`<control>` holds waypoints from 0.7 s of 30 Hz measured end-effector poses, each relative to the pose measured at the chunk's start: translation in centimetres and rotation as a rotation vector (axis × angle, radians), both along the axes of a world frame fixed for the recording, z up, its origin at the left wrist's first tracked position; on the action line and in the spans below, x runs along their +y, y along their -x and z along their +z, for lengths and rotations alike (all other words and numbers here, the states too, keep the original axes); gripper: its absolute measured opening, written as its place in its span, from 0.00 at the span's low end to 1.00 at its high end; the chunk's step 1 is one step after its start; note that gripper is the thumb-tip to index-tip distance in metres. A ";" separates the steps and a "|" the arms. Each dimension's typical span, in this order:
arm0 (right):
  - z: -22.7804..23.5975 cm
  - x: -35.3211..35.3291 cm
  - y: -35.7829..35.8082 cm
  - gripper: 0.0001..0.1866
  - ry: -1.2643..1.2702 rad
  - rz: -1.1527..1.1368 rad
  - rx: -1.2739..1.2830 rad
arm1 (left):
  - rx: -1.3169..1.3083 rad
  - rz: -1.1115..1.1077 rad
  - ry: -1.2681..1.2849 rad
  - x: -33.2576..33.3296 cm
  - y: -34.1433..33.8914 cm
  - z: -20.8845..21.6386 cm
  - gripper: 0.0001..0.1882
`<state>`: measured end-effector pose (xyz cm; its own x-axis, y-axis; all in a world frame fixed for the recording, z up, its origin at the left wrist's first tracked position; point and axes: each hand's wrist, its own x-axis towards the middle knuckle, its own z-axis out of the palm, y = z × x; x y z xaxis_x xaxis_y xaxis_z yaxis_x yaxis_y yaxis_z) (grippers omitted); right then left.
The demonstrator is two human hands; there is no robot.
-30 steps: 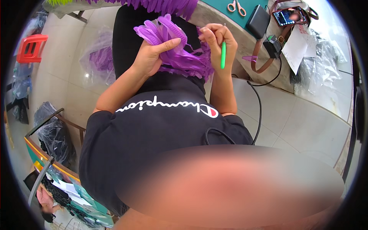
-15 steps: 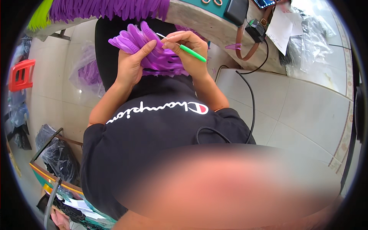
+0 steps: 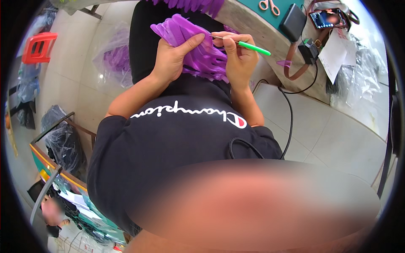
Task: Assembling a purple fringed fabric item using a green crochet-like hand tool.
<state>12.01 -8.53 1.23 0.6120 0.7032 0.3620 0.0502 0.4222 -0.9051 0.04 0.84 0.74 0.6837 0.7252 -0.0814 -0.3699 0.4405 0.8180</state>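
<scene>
My left hand [image 3: 175, 57] is closed around a bundle of glossy purple strips [image 3: 179, 31] with rounded, finger-like ends, its thumb pressed on top. The strips fan out above my lap. In my right hand [image 3: 240, 61] is a slim hook tool [image 3: 254, 48] with a bright green handle, pinched between thumb and fingers. Its thin metal shaft points left toward my left thumb, close to the strips. Whether its tip touches them I cannot tell. Lower strips hang between my two hands.
More purple strips [image 3: 192, 4] hang over the table edge [image 3: 242, 21] ahead. Scissors [image 3: 270, 6], a black case [image 3: 292, 23], a phone [image 3: 327, 19] and papers [image 3: 335, 57] lie there. A black cable [image 3: 292, 114] loops at my right. A red stool [image 3: 39, 47] and bagged purple material [image 3: 116, 57] are left.
The view has shifted, so everything sits further right and mostly higher. My right fingers are now more folded around the hook tool, which lies flatter. My left hand keeps its hold on the strips.
</scene>
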 end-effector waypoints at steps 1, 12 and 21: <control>0.0 0.0 0.0 0.07 0.006 -0.001 -0.004 | 0.003 -0.006 -0.013 0.0 0.1 -0.1 0.07; -0.1 0.1 0.1 0.06 0.050 -0.014 0.012 | -0.004 0.034 -0.021 -0.3 0.0 -0.2 0.07; 0.9 -0.2 -6.9 0.04 -0.146 -0.663 -0.943 | 0.223 -0.277 -0.130 -0.1 0.2 0.2 0.07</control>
